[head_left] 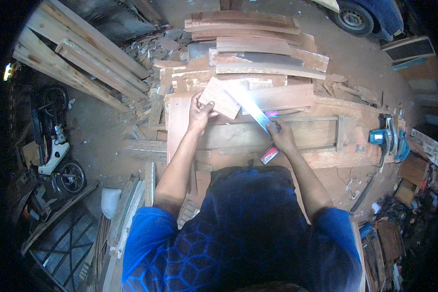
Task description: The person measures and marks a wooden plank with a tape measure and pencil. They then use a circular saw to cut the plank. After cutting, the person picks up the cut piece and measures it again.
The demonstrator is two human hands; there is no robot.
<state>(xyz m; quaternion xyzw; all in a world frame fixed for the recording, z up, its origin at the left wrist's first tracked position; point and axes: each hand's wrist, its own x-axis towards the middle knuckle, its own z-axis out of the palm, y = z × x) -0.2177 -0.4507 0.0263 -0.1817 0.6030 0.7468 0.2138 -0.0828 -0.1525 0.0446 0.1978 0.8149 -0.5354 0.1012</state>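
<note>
My left hand (200, 114) grips a short piece of wooden board (221, 100) at its left edge, with the thumb on top. It is tilted above the workbench. My right hand (283, 137) is closed on the lower end of a shiny metal ruler (254, 110). The ruler slants up and left, its far part beside the board's right edge and washed out by glare. Whether the two touch, I cannot tell. Just below the right hand is a small red box-like thing (269, 155), its kind unclear. A thin pink-and-dark pointed thing (272, 114) lies behind the ruler.
Several planks (258, 46) are piled on the bench's far side. A teal circular saw (387, 137) stands at the right end. Long timbers (82, 63) lean at the far left, above a motorbike (56, 151). A vehicle's wheel (353, 19) shows at the far right.
</note>
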